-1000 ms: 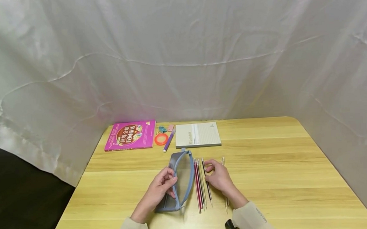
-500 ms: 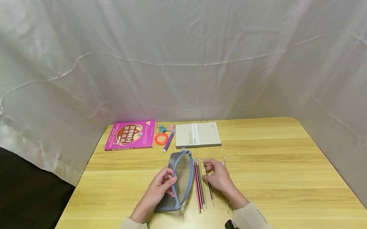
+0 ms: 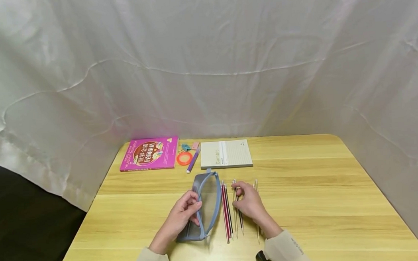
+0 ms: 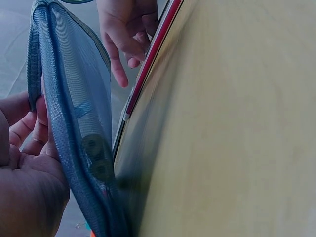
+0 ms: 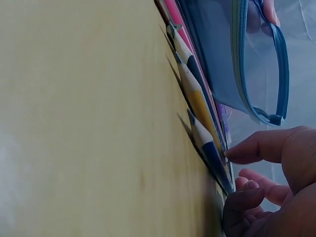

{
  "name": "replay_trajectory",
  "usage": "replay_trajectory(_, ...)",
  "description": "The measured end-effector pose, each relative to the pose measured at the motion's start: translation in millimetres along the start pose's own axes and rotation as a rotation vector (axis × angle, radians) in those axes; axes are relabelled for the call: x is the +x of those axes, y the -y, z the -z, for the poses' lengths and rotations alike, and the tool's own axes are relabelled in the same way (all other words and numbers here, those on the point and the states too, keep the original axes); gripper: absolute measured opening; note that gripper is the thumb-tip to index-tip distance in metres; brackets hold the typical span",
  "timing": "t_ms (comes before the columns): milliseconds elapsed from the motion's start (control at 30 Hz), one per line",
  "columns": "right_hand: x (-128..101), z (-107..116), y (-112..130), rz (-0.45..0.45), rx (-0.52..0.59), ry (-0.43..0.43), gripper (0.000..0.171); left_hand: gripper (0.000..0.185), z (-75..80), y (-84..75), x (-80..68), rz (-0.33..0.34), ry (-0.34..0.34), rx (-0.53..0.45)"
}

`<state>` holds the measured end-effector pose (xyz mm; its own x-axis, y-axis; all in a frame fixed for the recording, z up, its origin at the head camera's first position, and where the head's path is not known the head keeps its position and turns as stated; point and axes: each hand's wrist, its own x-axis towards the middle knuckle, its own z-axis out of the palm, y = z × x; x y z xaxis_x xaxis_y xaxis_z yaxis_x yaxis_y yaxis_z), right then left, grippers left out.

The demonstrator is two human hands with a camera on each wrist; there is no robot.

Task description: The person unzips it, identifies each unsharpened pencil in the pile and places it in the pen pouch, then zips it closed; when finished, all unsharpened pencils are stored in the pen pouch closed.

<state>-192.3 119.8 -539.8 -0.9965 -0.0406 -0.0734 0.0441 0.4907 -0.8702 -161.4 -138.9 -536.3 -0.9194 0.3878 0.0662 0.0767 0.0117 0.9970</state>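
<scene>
My left hand (image 3: 186, 208) pinches the rim of a blue mesh pencil case (image 4: 74, 74), holding its zipped mouth apart. Two dark round shapes (image 4: 96, 155) show in the case in the left wrist view. To the right of the case lie red pencils (image 3: 225, 213) and a dark pencil (image 3: 229, 215). My right hand (image 3: 250, 202) is over a yellow pencil (image 5: 199, 101) and a dark blue pencil (image 5: 210, 150), side by side. A fingertip touches the yellow one; the fingers are loosely bent and spread. More pencils (image 3: 257, 215) lie partly hidden beneath the right wrist.
Along the back of the wooden table (image 3: 325, 203) are a pink book (image 3: 149, 154), an orange ring (image 3: 184, 158), a purple marker (image 3: 193, 160), a pink eraser (image 3: 195, 145), a small teal item (image 3: 185, 147) and a notepad (image 3: 226, 154). Grey cloth (image 3: 206, 86) hangs behind.
The dark pencil under my right hand has slid slightly right. The yellow pencil has shifted right from the left group to lie beside it. My left hand has stayed on the case.
</scene>
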Motion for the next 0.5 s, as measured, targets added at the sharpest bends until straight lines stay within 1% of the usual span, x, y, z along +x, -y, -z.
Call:
replay_trajectory(100,0.2,-2.1,1.3,0.009,-0.014,0.003,0.062,0.022,0.2,0.3,0.0,-0.004,0.001,-0.004)
replay_trajectory(300,1.5,-7.5,1.6,0.03,-0.109,-0.008,0.067,0.022,-0.2,-0.1,-0.1,-0.007,-0.002,-0.003)
replay_trajectory(400,2.1,-7.5,1.4,0.033,-0.12,-0.014,0.068,0.021,-0.4,-0.1,0.0,-0.006,-0.003,0.001)
replay_trajectory(500,1.4,-5.2,1.8,0.029,-0.107,-0.015,0.069,0.022,-0.6,-0.8,-0.4,-0.001,-0.005,0.005)
